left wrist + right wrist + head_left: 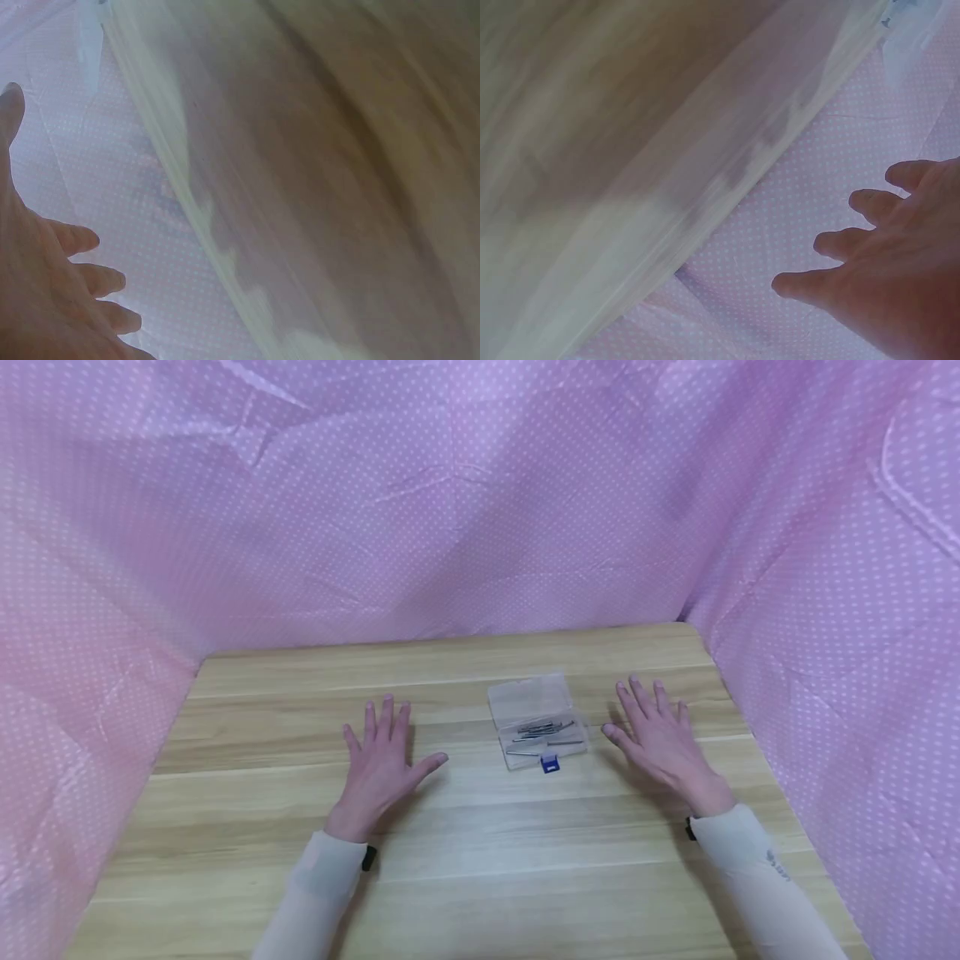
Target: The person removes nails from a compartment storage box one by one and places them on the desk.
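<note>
My left hand (pixel 378 772) is held over the left half of the table, palm down, fingers spread and straight, holding nothing. On the right, my right hand (pixel 663 747) is spread in the same way, also holding nothing. Between them, nearer the right hand, lies a small clear plastic case (pixel 531 700) with its lid folded back. Several thin metal pieces (pixel 540 732) lie inside, too small to name by kind. A blue latch (pixel 551 764) sticks out at the case's front edge. In the right wrist view, part of the case (pixel 911 49) shows at the top corner.
The wood-grain table (pixel 480 877) has rounded far corners. Pink dotted cloth (pixel 450 510) hangs behind it and along both sides. Each forearm wears a light sleeve, with a small black piece at the left wrist (pixel 369 858) and the right wrist (pixel 690 828).
</note>
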Available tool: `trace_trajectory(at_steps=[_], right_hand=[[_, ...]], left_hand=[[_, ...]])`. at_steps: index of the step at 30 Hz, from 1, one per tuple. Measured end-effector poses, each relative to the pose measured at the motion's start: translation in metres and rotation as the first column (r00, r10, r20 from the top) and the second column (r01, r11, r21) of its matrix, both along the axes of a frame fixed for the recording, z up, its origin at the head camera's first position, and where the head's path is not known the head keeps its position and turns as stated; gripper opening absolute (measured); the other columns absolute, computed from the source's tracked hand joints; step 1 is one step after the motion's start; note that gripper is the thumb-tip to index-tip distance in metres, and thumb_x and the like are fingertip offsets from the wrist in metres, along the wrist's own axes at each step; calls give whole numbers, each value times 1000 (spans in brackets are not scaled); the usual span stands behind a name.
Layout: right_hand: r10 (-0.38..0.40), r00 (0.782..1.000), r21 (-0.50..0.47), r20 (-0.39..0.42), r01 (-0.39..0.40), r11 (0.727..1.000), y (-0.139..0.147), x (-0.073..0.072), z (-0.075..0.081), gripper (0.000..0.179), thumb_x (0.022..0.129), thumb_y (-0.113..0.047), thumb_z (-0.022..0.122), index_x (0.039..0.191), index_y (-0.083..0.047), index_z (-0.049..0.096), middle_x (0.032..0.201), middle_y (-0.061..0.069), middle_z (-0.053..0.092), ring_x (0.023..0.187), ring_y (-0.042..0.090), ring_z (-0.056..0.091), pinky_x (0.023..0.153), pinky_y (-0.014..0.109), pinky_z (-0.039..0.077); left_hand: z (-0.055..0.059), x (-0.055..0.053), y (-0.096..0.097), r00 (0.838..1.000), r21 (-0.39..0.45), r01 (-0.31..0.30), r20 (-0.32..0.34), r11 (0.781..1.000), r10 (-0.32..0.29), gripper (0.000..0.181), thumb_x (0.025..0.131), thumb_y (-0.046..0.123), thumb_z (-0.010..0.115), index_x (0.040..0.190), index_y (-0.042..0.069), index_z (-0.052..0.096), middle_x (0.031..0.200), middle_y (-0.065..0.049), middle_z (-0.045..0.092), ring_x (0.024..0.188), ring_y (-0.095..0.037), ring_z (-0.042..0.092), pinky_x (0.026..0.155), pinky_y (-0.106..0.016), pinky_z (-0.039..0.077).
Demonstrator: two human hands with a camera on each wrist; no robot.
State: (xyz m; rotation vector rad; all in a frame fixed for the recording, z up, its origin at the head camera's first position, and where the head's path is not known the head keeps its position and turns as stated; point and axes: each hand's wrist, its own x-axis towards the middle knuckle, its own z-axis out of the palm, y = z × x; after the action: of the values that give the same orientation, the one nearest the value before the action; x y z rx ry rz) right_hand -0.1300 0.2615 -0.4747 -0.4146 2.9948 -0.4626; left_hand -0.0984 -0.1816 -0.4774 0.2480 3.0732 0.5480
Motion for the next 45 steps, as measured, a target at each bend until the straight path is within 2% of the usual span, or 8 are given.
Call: trace_trajectory(at_steps=[10, 15, 20, 31, 36, 40, 45], right_hand=[[6, 1000, -63, 9, -6, 998, -8, -1, -1, 79, 108, -59, 35, 167, -11, 13, 171, 20, 9, 154, 53, 0, 113, 81, 2], [38, 999, -51, 8, -38, 998, -13, -1, -4, 77, 108, -59, 36, 166, -10, 19, 171, 18, 13, 154, 51, 6, 115, 79, 8], [78, 997, -67, 27, -76, 995, -19, -1, -5, 77, 108, -58, 38, 165, -10, 23, 170, 17, 18, 155, 49, 10, 117, 76, 9], [145, 986, -111, 79, -136, 985, -28, -4, -3, 79, 106, -60, 42, 165, -11, 23, 169, 16, 23, 155, 45, 16, 120, 71, 12], [171, 980, -110, 106, -159, 981, -29, -9, -2, 81, 104, -62, 45, 164, -10, 28, 168, 15, 27, 155, 43, 19, 120, 70, 15], [195, 976, -107, 100, -185, 977, -29, -15, -1, 85, 101, -62, 53, 162, -6, 31, 166, 16, 31, 153, 45, 23, 119, 70, 20], [222, 971, -103, 93, -212, 972, -28, -21, -1, 90, 96, -62, 63, 160, -5, 36, 163, 18, 37, 150, 48, 28, 117, 69, 25]], left_hand=[[2, -4, 16, 1000, 40, 12, 28, 999, -13, 110, 90, 80, 53, 165, 6, 20, 171, -23, 5, 155, -49, -1, 116, -77, -4], [5, -7, 28, 999, 81, 31, 31, 996, -34, 109, 89, 75, 60, 164, 7, 23, 171, -21, 9, 156, -48, 2, 118, -75, -2], [6, -9, 43, 997, 111, 72, -11, 991, -71, 106, 87, 70, 66, 162, 5, 28, 170, -21, 18, 155, -48, 10, 118, -75, 7], [1, -18, 72, 991, 121, 128, 13, 984, -130, 106, 86, 73, 66, 163, 9, 30, 169, -16, 24, 156, -43, 15, 121, -70, 11], [-3, -20, 85, 986, 131, 163, 21, 978, -167, 105, 86, 72, 68, 162, 8, 32, 165, -17, 33, 153, -41, 27, 121, -66, 20], [-5, -22, 93, 982, 148, 180, 27, 972, -186, 105, 85, 69, 71, 161, 7, 33, 159, -18, 43, 146, -38, 41, 119, -57, 32], [-8, -23, 101, 979, 142, 187, 60, 972, -197, 105, 86, 67, 72, 161, 6, 34, 152, -19, 51, 137, -37, 51, 116, -50, 39]])
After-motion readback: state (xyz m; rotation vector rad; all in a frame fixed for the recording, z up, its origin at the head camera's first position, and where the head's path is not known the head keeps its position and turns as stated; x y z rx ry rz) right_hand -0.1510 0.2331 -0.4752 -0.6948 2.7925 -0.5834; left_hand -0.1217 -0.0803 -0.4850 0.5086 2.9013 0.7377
